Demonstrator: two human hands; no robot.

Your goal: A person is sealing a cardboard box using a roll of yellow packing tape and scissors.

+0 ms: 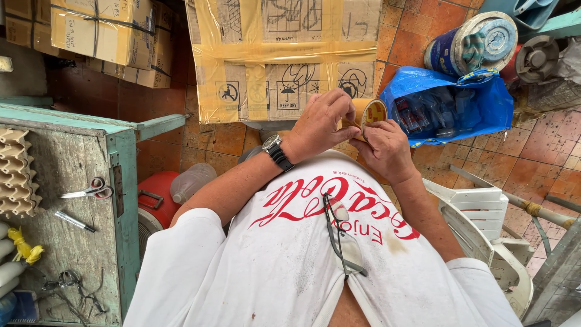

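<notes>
At about one o'clock from the middle of my view, both hands meet on a roll of tan packing tape (369, 113). My left hand (321, 124), with a dark wristwatch (275, 150) on its wrist, has its fingers curled and pinched narrow at the roll's upper edge, fingertips touching the tape. My right hand (387, 148) cups the roll from below, fingers wrapped around its rim and holding it so that its open core faces me. I cannot tell whether a loose tape end is lifted.

Just beyond the roll, at twelve o'clock, stands a large cardboard box (284, 54) banded with wide yellow-tan tape. At two o'clock lies a blue plastic bag (484, 103) on the tiled floor. A white plastic chair (484, 224) sits at four o'clock. At nine o'clock a worn green-edged workbench (121, 181) carries scissors (88, 190), a pen (72, 220) and an egg tray (15, 175). A red container (158, 188) and a clear plastic bottle (190, 180) rest between the bench and my left arm. Glasses (342, 236) hang at my shirt collar, at six o'clock.
</notes>
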